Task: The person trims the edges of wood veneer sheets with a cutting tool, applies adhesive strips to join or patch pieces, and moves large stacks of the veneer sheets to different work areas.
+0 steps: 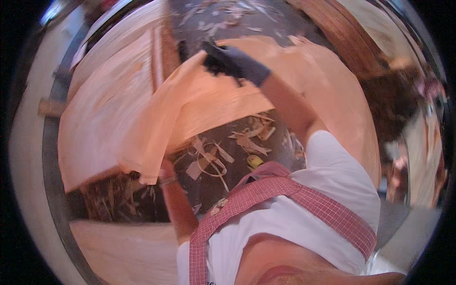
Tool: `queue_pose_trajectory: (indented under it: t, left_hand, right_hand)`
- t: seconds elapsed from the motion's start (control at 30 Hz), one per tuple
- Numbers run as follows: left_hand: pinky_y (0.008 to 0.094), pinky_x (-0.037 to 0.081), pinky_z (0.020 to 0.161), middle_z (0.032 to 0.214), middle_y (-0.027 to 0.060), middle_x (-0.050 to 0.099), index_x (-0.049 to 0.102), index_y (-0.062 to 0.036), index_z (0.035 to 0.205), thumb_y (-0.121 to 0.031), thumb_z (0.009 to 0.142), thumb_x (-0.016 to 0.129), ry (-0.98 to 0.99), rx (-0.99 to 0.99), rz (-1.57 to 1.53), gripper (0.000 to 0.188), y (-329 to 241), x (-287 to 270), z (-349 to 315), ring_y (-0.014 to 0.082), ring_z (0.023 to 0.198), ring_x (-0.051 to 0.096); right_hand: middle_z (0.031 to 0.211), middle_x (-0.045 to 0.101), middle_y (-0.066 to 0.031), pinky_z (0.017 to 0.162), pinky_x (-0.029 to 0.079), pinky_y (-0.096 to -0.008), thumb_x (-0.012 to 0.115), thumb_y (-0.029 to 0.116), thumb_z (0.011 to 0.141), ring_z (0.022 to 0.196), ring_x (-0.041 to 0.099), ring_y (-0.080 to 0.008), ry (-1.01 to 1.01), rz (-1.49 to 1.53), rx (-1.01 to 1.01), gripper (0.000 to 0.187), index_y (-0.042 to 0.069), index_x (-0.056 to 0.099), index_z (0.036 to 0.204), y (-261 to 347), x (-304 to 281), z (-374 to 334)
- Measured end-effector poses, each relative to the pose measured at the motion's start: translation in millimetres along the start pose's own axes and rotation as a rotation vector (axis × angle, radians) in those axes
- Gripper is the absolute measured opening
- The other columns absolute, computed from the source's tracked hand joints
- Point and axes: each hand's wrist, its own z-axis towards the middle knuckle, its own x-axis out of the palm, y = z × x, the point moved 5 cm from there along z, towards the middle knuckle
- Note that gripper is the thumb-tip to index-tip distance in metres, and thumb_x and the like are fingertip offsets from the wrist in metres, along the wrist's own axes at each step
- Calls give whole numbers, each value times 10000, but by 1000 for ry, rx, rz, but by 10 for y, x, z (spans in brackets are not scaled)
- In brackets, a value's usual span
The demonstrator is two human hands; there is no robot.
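A thin, pale orange sheet of wood veneer (190, 102) is raised in front of me, bent with a lengthwise crease. My right hand (225, 61), in a dark grey-blue glove with a black palm, is closed on its far edge. At the sheet's near left corner is my left hand (166, 170). Only its wrist side shows; the sheet covers its fingers, so their grip cannot be made out. To the left lies a stack of veneer sheets (102, 114), close to the raised sheet. More veneer (337, 95) spreads out beneath and beyond my right arm.
Torn veneer scraps (251, 135) litter the dark floor between my arms, beside a small yellow object (254, 161). Further shavings (228, 14) lie at the far side. Another pale sheet (123, 247) is at the lower left, and a reddish-brown wooden piece (337, 33) at the far right.
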Motion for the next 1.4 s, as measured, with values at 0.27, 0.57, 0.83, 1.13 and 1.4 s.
queue_pose_trajectory:
  t: [0.27, 0.57, 0.83, 1.13, 1.4]
  left_hand:
    - [426, 512, 894, 1233, 120, 569, 549, -9, 1232, -242, 917, 618, -144, 292, 561, 398, -3534, -585, 456, 240, 1119, 554]
    - [275, 481, 511, 803, -4, 617, 637, -93, 955, -225, 899, 654, -884, 503, 634, 144, -4682, -2151, -607, 104, 655, 587]
    - [280, 475, 550, 806, 19, 630, 635, -84, 969, -273, 918, 613, -1241, 596, 458, 197, -4633, -4366, -1875, 127, 675, 585]
    - [315, 549, 680, 916, 43, 668, 609, -58, 1043, -127, 854, 685, -1546, 699, 103, 215, -3719, -4884, -1488, 151, 806, 649]
    - [331, 588, 665, 954, 70, 682, 616, -50, 1057, -177, 902, 637, -1891, 921, 94, 201, -4344, -5357, -2139, 203, 809, 682]
  right_hand:
    - [1196, 563, -127, 919, 469, -372, 871, 338, 648, 1094, 551, -266, -90, -1055, -778, 755, 58, 527, 1259, -406, 488, 1185]
    - [863, 643, 1, 764, 469, -278, 760, 216, 813, 818, 555, -94, 1021, -576, 286, 258, 39, 702, 992, -2480, 3707, 1851]
    - [876, 657, -125, 740, 485, -370, 667, 244, 850, 766, 607, -232, 1125, -968, -633, 312, 34, 642, 1079, -1884, 7072, 1931]
    - [1064, 646, -190, 861, 473, -458, 583, 288, 863, 1008, 598, -379, 1236, -1143, -1424, 322, 73, 622, 1100, -3224, 11098, 2795]
    - [1080, 636, -239, 907, 459, -480, 503, 343, 897, 1042, 589, -411, 1507, -884, -1744, 402, 20, 609, 1111, -3677, 13896, 181]
